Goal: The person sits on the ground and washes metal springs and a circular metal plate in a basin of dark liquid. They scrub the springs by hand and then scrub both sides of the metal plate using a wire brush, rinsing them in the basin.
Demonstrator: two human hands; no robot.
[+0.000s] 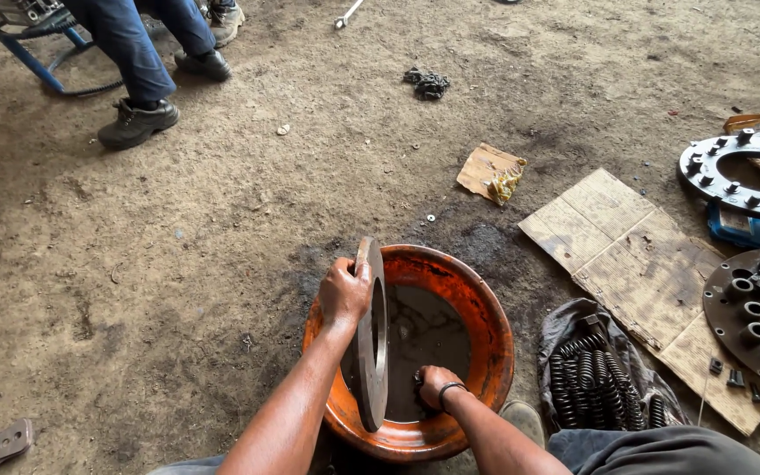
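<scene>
Two hands work at an orange basin (485,303). Left hand (343,292) grips the upright metal ring (371,352) by its top edge. Right hand (437,385), just right of the ring's lower part, is closed in the dark liquid (428,330).

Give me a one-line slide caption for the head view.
Left hand steadies metal ring upright in orange basin; right hand dips into murky liquid.

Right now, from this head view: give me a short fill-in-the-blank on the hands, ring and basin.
1. The left hand grips the top edge of a flat metal ring that stands on its ____ in the basin.
2. The right hand is down inside the ____-coloured basin.
3. The dark coil springs lie on a cloth to the ____ of the basin.

Missing words: edge; orange; right
</scene>
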